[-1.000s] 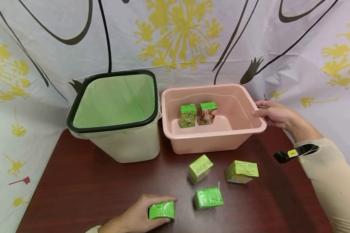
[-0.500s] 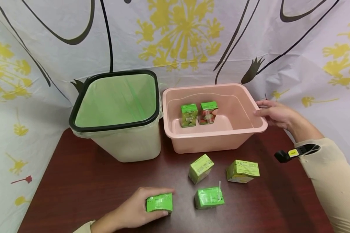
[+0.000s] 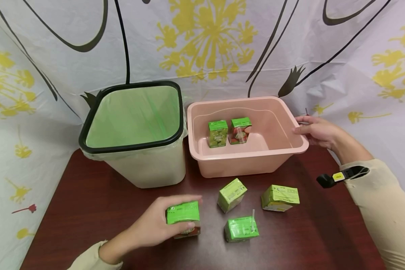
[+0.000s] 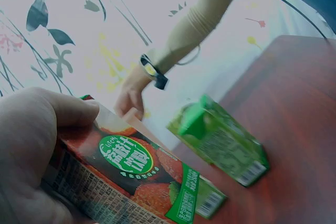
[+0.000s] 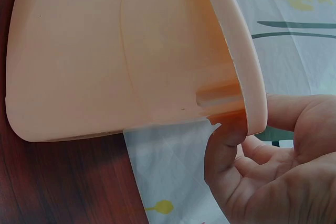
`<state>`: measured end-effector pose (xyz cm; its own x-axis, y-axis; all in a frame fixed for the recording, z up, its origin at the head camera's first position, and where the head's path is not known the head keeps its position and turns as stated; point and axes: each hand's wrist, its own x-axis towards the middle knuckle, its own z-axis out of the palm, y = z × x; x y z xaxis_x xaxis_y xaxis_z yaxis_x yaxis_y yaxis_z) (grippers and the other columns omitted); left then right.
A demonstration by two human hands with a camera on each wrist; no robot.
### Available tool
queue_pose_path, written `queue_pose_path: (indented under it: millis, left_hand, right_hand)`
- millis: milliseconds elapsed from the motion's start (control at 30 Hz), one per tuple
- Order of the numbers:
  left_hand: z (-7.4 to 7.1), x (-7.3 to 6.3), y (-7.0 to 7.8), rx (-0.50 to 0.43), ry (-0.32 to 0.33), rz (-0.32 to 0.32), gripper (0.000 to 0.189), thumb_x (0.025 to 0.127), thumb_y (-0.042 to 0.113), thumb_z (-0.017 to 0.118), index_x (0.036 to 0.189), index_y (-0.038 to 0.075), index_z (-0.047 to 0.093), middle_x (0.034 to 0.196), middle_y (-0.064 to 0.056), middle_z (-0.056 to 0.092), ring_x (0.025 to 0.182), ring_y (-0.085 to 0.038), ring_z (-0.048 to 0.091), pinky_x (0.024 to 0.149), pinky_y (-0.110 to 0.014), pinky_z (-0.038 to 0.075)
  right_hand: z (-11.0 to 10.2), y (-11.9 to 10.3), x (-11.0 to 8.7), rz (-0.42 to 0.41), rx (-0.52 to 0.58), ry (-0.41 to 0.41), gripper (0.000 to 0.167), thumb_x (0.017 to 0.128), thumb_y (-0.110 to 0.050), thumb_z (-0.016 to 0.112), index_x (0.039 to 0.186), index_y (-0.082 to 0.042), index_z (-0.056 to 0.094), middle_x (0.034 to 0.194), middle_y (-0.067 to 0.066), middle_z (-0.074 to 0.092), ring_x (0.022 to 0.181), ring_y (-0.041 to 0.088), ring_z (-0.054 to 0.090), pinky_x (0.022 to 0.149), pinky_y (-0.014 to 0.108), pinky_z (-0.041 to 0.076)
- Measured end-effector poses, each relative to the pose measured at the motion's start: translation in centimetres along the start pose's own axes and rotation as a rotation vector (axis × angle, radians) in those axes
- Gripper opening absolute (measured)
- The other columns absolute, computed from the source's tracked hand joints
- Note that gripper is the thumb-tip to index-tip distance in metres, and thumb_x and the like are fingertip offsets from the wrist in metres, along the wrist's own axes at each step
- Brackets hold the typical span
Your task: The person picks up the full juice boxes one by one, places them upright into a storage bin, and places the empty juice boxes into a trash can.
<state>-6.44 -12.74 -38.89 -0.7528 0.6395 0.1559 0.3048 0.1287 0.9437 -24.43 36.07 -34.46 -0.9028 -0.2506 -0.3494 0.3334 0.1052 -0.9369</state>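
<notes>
My left hand (image 3: 152,221) grips a juice box (image 3: 183,212) with a green top, thumb on the near side and fingers on the far side. Strawberries and red fruit are printed on that juice box (image 4: 131,156) in the left wrist view. At the right end of the pink plastic basin (image 3: 236,164), my right hand (image 3: 318,134) pinches the rim; the right wrist view shows fingers curled under the basin's edge (image 5: 251,87). Inside the basin stand a green juice box (image 3: 218,134) and a red one (image 3: 240,131).
Left of the basin stands a bin (image 3: 155,168) with a black rim and a clear liner. A juice box with a straw (image 3: 241,229) and two yellow-green cartons, one left (image 3: 232,195) and one right (image 3: 280,198), stand on the dark red table (image 3: 128,210). Patterned cloth (image 3: 216,45) hangs behind.
My left hand has raised the juice box and moved it slightly away from me and left; its printed front now shows. My right hand stays at the basin's rim.
</notes>
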Motion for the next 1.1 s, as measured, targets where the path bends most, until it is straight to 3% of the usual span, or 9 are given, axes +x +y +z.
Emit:
queue_pose_path:
  millis: [200,500,867,1100]
  left_hand:
    - [-0.8,1.8,2.0,0.025,0.022,0.016,0.047,0.092,0.013,0.078,0.136,0.016,0.065,0.124,0.001,0.07,0.081,-0.012,0.065,0.07,-0.028,0.058]
    - [-1.4,4.8,4.5,-0.005,0.023,0.02,0.049,0.09,0.009,0.078,0.137,0.013,0.064,0.127,0.003,0.07,0.09,-0.015,0.067,0.075,-0.028,0.057]
    - [-0.6,10.0,6.7,-0.015,0.037,0.087,0.048,0.089,0.004,0.078,0.136,0.006,0.065,0.117,-0.004,0.072,0.087,-0.011,0.067,0.077,-0.028,0.058]
    - [-0.1,13.5,8.3,-0.031,0.034,0.058,0.047,0.089,0.006,0.078,0.134,0.008,0.067,0.114,-0.002,0.072,0.09,-0.01,0.064,0.082,-0.027,0.055]
  right_hand:
    - [0.1,0.1,0.1,0.002,0.004,0.004,0.023,0.101,0.006,0.054,0.112,-0.013,0.057,0.094,0.003,0.07,0.081,0.015,0.072,0.067,0.031,0.061]
    - [0.1,0.0,0.1,0.009,-0.016,0.01,0.022,0.101,0.005,0.053,0.116,-0.012,0.054,0.093,0.002,0.07,0.081,0.015,0.072,0.067,0.032,0.061]
    - [0.2,-0.3,0.1,0.017,-0.052,0.024,0.024,0.101,0.003,0.054,0.108,-0.019,0.06,0.092,-0.001,0.071,0.079,0.013,0.072,0.067,0.03,0.061]
    - [0.3,-0.2,0.0,0.021,-0.069,0.029,0.024,0.101,0.002,0.055,0.108,-0.021,0.06,0.09,-0.002,0.071,0.08,0.012,0.072,0.067,0.03,0.061]
